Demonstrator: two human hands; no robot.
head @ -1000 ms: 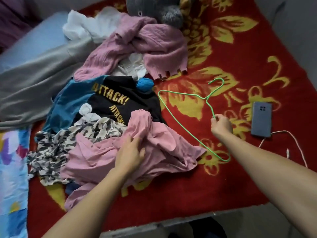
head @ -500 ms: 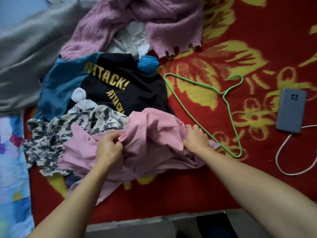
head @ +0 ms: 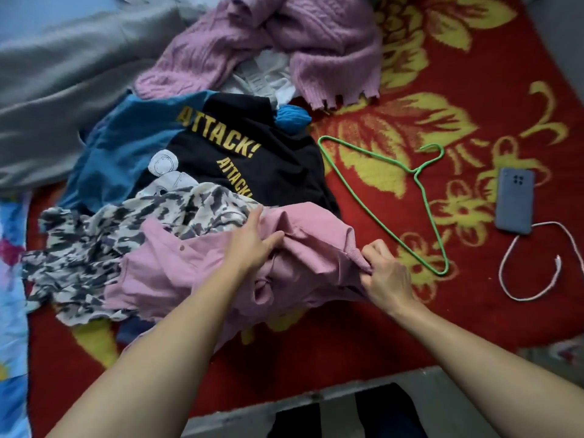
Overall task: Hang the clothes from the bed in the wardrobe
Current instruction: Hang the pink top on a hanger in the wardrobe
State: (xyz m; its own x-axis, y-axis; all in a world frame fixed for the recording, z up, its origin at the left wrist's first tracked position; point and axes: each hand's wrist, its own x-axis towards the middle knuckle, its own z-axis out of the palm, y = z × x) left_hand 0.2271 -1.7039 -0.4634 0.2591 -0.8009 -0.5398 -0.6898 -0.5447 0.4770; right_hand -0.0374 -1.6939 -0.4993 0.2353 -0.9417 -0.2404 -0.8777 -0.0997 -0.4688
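The bed point(head: 474, 311) fills my view, and I judge nothing is hung yet: the pile point(head: 252, 165) of clothes sprawls from nine to twelve o'clock, and I see no wardrobe. At centre lies the pink shirt point(head: 177, 273), crumpled, which I take as the piece being worked. The left hand point(head: 252, 245) pinches a fold on top of it. The right hand point(head: 385, 273), at four o'clock, grips its edge. The hanger point(head: 416, 174) lies bare on the bed at three o'clock, near the shirt, touched by neither hand. Left to do: straighten it, thread the hanger, carry it off, then the whole pile.
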